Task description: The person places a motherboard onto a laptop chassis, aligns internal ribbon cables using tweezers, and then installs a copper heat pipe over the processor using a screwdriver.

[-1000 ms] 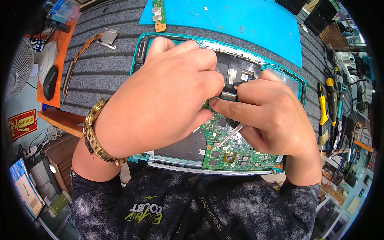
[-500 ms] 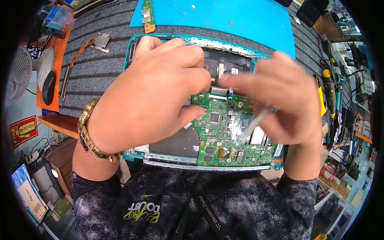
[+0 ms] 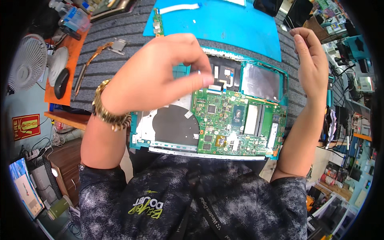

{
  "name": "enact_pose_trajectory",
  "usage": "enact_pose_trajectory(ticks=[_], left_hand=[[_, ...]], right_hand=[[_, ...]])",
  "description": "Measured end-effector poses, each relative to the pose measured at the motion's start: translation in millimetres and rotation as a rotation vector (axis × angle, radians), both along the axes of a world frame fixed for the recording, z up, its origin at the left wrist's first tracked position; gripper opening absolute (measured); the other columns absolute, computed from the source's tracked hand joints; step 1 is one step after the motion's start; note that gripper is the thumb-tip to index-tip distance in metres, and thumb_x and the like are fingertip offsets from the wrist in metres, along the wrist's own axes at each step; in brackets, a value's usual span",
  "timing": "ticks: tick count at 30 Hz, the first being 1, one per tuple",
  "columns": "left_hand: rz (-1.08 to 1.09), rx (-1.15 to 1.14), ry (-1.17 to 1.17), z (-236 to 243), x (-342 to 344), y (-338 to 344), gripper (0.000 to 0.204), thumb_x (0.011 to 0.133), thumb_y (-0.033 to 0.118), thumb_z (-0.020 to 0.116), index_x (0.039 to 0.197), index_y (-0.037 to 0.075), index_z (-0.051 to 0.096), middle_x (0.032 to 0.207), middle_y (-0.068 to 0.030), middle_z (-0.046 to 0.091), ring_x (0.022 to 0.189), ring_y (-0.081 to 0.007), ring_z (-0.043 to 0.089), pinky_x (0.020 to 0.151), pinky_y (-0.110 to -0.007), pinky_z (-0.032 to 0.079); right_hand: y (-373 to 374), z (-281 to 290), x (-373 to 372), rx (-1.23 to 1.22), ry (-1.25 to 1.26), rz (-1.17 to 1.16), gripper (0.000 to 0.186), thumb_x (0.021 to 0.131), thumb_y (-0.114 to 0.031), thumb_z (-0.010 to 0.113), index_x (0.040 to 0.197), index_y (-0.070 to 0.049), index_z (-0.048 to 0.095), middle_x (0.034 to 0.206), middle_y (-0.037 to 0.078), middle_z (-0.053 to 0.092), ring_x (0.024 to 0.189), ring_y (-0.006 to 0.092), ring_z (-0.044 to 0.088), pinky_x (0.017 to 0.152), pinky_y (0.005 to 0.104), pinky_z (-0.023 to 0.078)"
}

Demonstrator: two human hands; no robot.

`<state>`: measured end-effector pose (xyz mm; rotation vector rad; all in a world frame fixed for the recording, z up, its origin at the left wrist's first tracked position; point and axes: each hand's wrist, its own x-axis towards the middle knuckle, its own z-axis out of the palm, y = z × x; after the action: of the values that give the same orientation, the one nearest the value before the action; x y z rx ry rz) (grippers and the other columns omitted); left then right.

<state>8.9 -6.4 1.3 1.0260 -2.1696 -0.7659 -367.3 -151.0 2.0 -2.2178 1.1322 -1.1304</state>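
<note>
Left hand: fingers curled, thumb and forefinger close, blurred, above laptop chassis; anything pinched there impossible to tell. Right hand: raised, well apart from chassis, slim tweezers between thumb and forefinger. Chassis: teal-edged, opened, on grey striped tabletop, near torso. Green circuit board: exposed, chassis right side, beside dark rounded patch.

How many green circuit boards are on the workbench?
2: the large main board in the teal-edged laptop shell, and a small narrow board near the left edge of the blue mat. Others may be hidden behind the left hand.
</note>
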Motion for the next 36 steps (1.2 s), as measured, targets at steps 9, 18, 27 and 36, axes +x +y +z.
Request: enact_pose_trajectory(ticks=[9, 18, 27, 36], left_hand=[[-0.412, 0.745, 1.233, -3, 5, -19, 0.087, 0.126, 0.066, 0.026, 0.165, -0.004, 0.060, 0.123, -0.0114, 0.072, 0.113, -0.0257, 0.064, 0.101, -0.045, 0.053], [0.198, 0.226, 1.137, -4, 51, -10, 0.032, 0.129, 0.033, 0.053, 0.110, 0.010, 0.061, 0.100, -0.0027, 0.056, 0.096, -0.0195, 0.054, 0.090, -0.039, 0.049], [0.542, 0.156, 0.834, 15, 123, 55, 0.030, 0.127, 0.028, 0.062, 0.106, 0.008, 0.068, 0.090, 0.0028, 0.061, 0.080, -0.0113, 0.055, 0.077, -0.032, 0.049], [0.723, 0.088, 0.252, 32, 101, 40, 0.029, 0.114, 0.026, 0.080, 0.124, -0.001, 0.081, 0.103, -0.0027, 0.082, 0.091, -0.0124, 0.075, 0.083, -0.031, 0.059]], right_hand=[[50, -13, -52, -0.049, 0.184, -0.333, 0.016, 0.113, -0.012, 0.074, 0.118, 0.002, 0.079, 0.082, 0.009, 0.070, 0.075, 0.0140, 0.061, 0.072, 0.0356, 0.053], [111, -45, -97, -0.283, 0.401, -0.427, 0.030, 0.105, -0.012, 0.083, 0.134, -0.006, 0.080, 0.126, 0.016, 0.076, 0.117, 0.0399, 0.070, 0.104, 0.0506, 0.056], [134, -67, -106, -0.441, 0.311, -0.400, 0.030, 0.103, -0.010, 0.085, 0.132, -0.004, 0.081, 0.131, 0.016, 0.075, 0.124, 0.0385, 0.068, 0.111, 0.0511, 0.052], [131, -69, -103, -0.381, 0.295, -0.436, 0.033, 0.102, -0.012, 0.085, 0.132, -0.002, 0.081, 0.132, 0.015, 0.073, 0.125, 0.0386, 0.067, 0.111, 0.0521, 0.052]])
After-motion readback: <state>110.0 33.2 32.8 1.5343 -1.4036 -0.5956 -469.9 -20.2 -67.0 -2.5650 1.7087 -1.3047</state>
